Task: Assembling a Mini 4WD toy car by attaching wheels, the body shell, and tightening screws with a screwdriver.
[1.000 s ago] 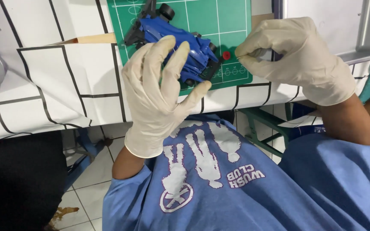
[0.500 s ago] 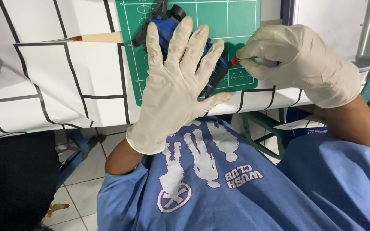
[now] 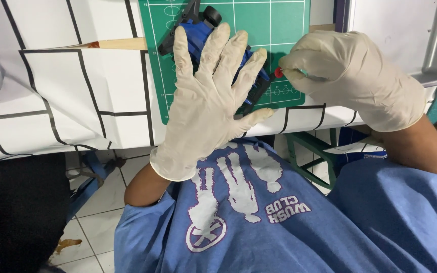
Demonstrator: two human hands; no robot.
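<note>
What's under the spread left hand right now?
Under the left hand lies a blue and black toy car on the green cutting mat. Its middle is covered; whether the palm touches it cannot be told.

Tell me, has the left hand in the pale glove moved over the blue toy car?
Yes. The left hand has slid up the green cutting mat, now covering more of the blue toy car.
</note>
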